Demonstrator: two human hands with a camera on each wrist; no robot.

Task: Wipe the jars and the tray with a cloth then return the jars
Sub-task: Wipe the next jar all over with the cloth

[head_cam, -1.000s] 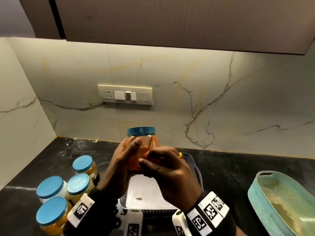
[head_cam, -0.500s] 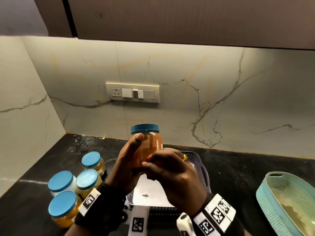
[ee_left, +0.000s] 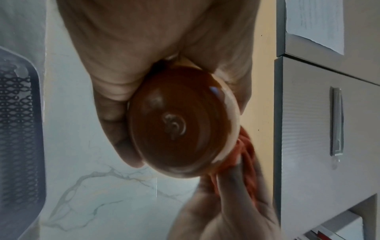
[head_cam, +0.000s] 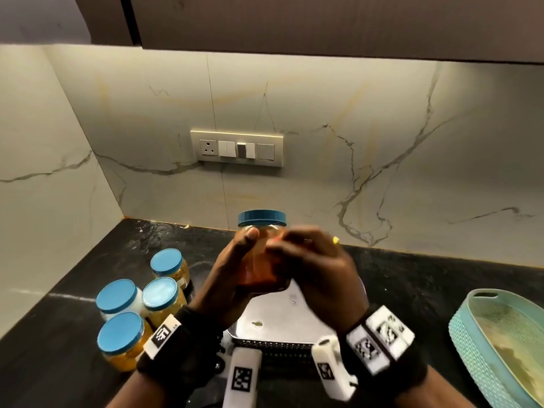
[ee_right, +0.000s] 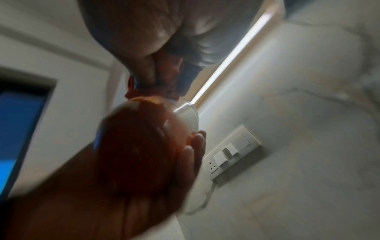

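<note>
At the centre of the head view the left hand (head_cam: 232, 278) grasps a jar (head_cam: 260, 260) with a blue lid (head_cam: 262, 217), holding it in the air above the grey tray (head_cam: 282, 328). The right hand (head_cam: 318, 272), blurred, clenches a red cloth (ee_left: 244, 155) against the jar's side. Four more blue-lidded jars (head_cam: 141, 301) stand on the dark counter (head_cam: 73, 290) at lower left, and a teal basket (head_cam: 471, 343) sits at lower right.

Jars (head_cam: 138, 301) left of tray (head_cam: 276, 344)
</note>
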